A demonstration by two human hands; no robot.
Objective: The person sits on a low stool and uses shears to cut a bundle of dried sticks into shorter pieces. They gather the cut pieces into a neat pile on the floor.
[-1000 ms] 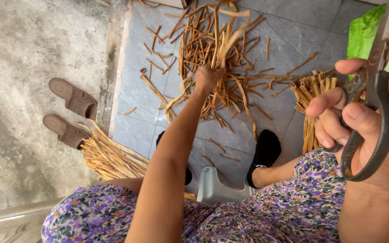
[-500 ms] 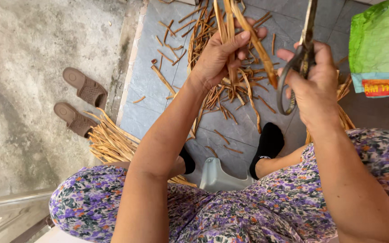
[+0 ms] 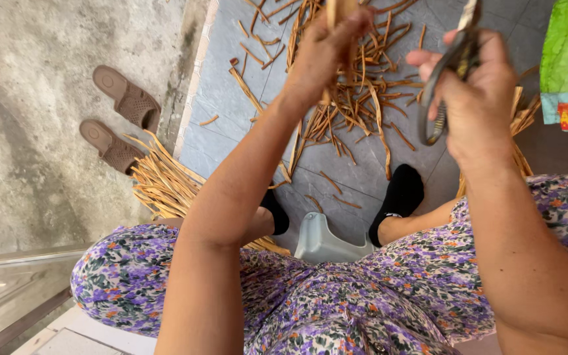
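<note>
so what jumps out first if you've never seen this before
The two raised hands near the top: the left hand grips a tan strip, and the right hand holds dark scissors. Below them, a heap of cut strips litters the grey tiles, with brown sandals at left.

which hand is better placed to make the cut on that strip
Right. The right hand already grips the scissors beside the strip, while the left hand is closed around that strip, holding it up, so it probably just steadies it.
</note>
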